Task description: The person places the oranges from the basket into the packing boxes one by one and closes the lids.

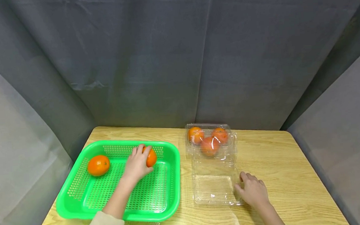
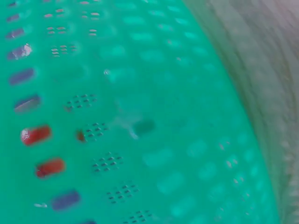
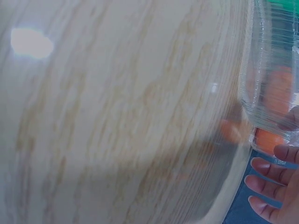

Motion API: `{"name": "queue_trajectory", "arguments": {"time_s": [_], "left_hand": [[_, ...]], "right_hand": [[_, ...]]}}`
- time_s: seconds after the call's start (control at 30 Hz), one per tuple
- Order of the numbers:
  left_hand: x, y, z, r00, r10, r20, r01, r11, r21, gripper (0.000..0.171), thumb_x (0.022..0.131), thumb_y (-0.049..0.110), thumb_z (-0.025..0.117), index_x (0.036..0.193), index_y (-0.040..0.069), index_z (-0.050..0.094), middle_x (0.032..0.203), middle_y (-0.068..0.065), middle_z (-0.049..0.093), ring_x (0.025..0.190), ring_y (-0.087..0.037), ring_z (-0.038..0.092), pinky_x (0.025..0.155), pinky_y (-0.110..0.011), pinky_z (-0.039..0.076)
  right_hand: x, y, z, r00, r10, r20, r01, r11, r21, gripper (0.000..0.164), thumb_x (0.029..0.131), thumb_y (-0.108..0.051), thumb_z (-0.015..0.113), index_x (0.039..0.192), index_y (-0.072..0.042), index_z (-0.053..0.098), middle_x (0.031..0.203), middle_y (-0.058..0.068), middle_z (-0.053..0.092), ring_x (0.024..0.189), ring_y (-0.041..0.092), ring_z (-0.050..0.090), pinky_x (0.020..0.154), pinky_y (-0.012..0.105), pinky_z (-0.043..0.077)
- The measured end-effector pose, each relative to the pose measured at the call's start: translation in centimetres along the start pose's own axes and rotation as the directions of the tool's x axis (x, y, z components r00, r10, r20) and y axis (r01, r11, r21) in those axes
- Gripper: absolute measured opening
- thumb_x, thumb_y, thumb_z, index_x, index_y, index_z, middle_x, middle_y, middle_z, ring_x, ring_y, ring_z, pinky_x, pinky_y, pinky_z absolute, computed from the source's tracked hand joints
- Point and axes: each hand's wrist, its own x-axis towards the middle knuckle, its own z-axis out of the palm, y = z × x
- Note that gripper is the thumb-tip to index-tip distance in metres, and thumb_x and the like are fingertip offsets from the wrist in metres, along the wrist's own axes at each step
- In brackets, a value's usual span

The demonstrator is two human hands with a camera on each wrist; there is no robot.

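In the head view my left hand (image 1: 136, 165) reaches into the green plastic basket (image 1: 62, 204) and grips an orange (image 1: 151, 157), fingers over its top and thumb at its near side. A second orange (image 1: 98, 165) lies in the basket's left part. My right hand (image 1: 253, 190) is beside the near right corner of an opened clear plastic clamshell box (image 1: 215, 190), its fingers loosely bent around nothing. Several round orange fruits sit in the box's far half, one of them an orange fruit (image 1: 210, 146) at its front. The right wrist view shows the right hand's fingers (image 3: 266, 190) spread near the box.
The wooden table (image 1: 274, 158) carries both containers, the basket at left and the box right of centre. Grey cloth (image 1: 151, 58) hangs behind the table and along both sides. In the left wrist view the basket's perforated wall (image 2: 163, 140) fills most of the picture.
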Motion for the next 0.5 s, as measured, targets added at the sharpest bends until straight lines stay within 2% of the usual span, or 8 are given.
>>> {"name": "queue_trajectory", "arguments": {"time_s": [0.33, 0.5], "left_hand": [[0.6, 3.1, -1.0, 0.997, 0.061, -0.047, -0.063, 0.997, -0.034, 0.075, 0.059, 0.017, 0.080, 0.127, 0.011, 0.049, 0.126, -0.014, 0.043, 0.110, -0.033, 0.042, 0.083, -0.048, 0.045], [0.8, 4.9, -1.1, 0.994, 0.100, -0.035, -0.101, 0.994, -0.029, 0.074, 0.061, 0.019, 0.079, 0.128, 0.013, 0.048, 0.128, -0.013, 0.042, 0.111, -0.031, 0.041, 0.086, -0.046, 0.044]], "right_hand": [[-0.1, 0.0, 0.1, 1.000, 0.001, -0.010, -0.001, 1.000, 0.002, 0.028, 0.083, -0.034, 0.060, 0.093, -0.008, 0.053, 0.085, 0.005, 0.058, 0.073, 0.024, 0.055, 0.075, 0.056, 0.044], [0.0, 0.0, 0.1, 1.000, 0.000, -0.013, 0.000, 1.000, 0.001, 0.028, 0.083, -0.033, 0.060, 0.093, -0.008, 0.053, 0.083, 0.005, 0.057, 0.070, 0.022, 0.053, 0.070, 0.052, 0.046]]}}
